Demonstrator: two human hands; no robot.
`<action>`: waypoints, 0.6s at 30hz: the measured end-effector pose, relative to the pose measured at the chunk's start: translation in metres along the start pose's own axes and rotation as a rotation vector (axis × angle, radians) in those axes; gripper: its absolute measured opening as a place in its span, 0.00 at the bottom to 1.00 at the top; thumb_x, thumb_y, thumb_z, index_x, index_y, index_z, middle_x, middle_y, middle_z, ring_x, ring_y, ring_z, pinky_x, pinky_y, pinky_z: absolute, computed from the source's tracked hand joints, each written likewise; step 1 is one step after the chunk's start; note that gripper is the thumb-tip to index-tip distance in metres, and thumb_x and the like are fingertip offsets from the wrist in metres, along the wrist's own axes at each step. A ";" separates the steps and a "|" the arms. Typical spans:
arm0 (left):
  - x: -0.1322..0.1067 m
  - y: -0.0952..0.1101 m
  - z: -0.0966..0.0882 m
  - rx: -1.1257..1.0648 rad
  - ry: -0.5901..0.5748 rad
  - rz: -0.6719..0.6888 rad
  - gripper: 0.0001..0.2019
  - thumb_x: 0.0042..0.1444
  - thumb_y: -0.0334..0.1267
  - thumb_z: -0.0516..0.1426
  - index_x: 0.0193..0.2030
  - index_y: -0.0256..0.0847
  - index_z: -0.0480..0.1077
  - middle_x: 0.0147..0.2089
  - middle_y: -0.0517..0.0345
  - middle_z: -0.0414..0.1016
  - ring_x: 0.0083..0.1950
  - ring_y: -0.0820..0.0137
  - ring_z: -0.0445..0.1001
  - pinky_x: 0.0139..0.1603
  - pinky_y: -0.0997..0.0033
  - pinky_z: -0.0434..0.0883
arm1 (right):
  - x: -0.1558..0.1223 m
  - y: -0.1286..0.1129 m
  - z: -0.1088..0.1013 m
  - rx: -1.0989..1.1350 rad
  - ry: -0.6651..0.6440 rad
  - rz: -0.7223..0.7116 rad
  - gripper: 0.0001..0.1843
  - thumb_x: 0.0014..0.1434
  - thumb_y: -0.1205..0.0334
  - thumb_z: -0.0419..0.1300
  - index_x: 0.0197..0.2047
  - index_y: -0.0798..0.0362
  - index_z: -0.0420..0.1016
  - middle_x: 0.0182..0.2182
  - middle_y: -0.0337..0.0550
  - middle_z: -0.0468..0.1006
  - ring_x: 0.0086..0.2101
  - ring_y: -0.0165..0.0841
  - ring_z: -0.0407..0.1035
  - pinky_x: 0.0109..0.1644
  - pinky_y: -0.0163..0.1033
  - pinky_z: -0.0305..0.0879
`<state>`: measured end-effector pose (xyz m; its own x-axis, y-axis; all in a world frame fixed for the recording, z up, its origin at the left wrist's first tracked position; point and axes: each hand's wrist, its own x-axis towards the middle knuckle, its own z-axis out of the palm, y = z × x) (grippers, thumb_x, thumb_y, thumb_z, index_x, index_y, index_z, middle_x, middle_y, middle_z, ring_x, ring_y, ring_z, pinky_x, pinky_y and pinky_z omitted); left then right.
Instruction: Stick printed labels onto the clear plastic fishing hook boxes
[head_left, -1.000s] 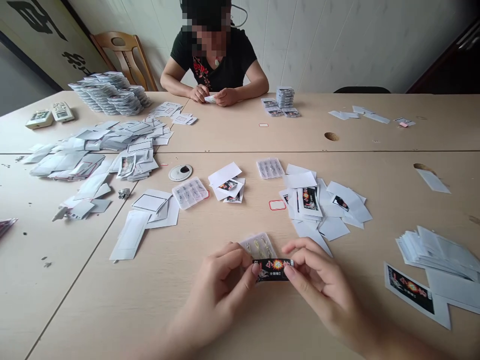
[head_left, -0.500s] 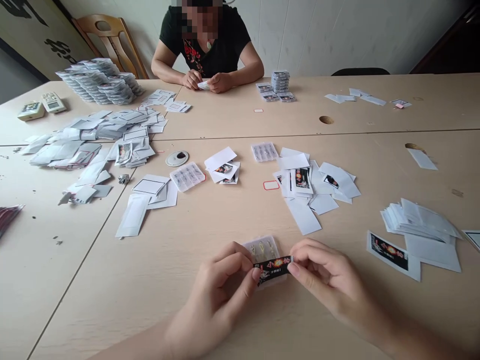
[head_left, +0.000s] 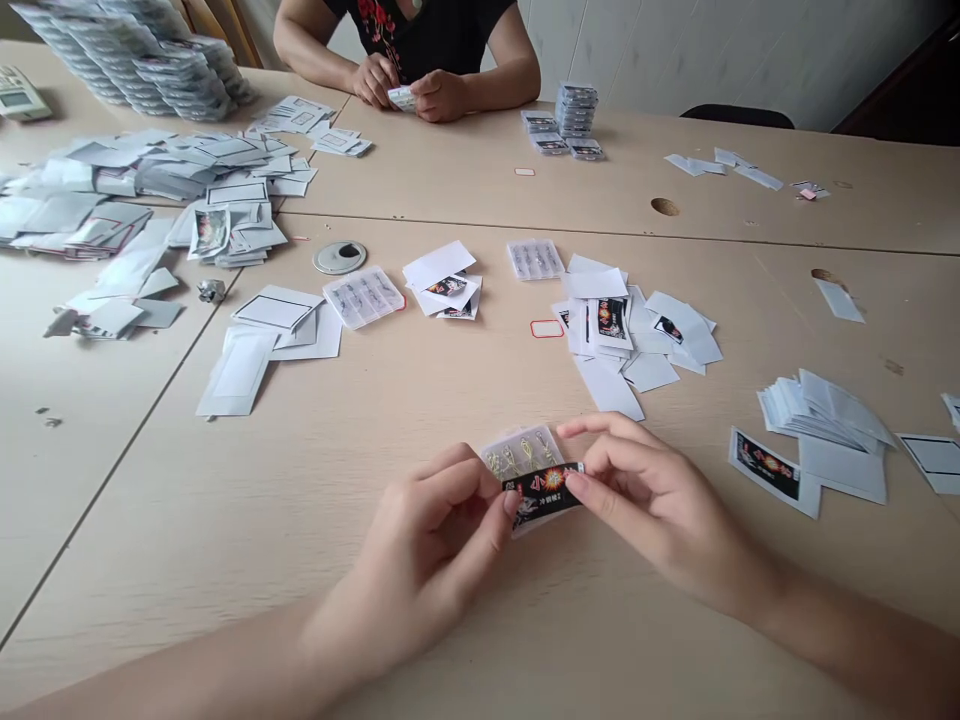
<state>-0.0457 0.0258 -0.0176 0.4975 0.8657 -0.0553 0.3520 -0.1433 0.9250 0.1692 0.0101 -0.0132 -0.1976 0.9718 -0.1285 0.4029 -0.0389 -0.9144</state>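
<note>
Between my two hands is a black printed sticker point(head_left: 546, 492) with an orange burst and white lettering. My left hand point(head_left: 442, 540) pinches its left end between thumb and fingers. The right end is pinched by my right hand point(head_left: 649, 500), whose index finger is partly stretched out. Directly beneath the sticker lies a clear plastic box point(head_left: 520, 452) with gold-coloured metal pieces in its compartments. The sticker covers the box's near part; whether it touches the lid I cannot tell.
Loose white sticker sheets point(head_left: 607, 345) lie beyond my hands, and a pile of papers point(head_left: 825, 420) is at right. Two more clear boxes point(head_left: 365, 298) stand mid-table. Across the table a co-worker point(head_left: 442, 60) holds a small item near stacked boxes point(head_left: 577, 110). Bagged packs point(head_left: 142, 60) are heaped far left.
My view has tilted down and shifted slightly. The sticker stays in both hands over the box, its printed face now turned more toward me. My right index finger has lifted away from it.
</note>
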 end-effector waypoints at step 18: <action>0.008 0.001 -0.003 0.088 -0.002 -0.052 0.12 0.61 0.39 0.53 0.27 0.39 0.61 0.24 0.64 0.61 0.24 0.78 0.57 0.23 0.77 0.57 | 0.008 0.007 -0.005 0.027 0.015 0.018 0.12 0.59 0.56 0.59 0.28 0.52 0.70 0.40 0.45 0.67 0.48 0.37 0.65 0.37 0.33 0.64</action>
<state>-0.0436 0.0336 -0.0163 0.4785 0.8720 -0.1031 0.4452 -0.1398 0.8844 0.1748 0.0189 -0.0183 -0.1774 0.9742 -0.1394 0.3820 -0.0623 -0.9220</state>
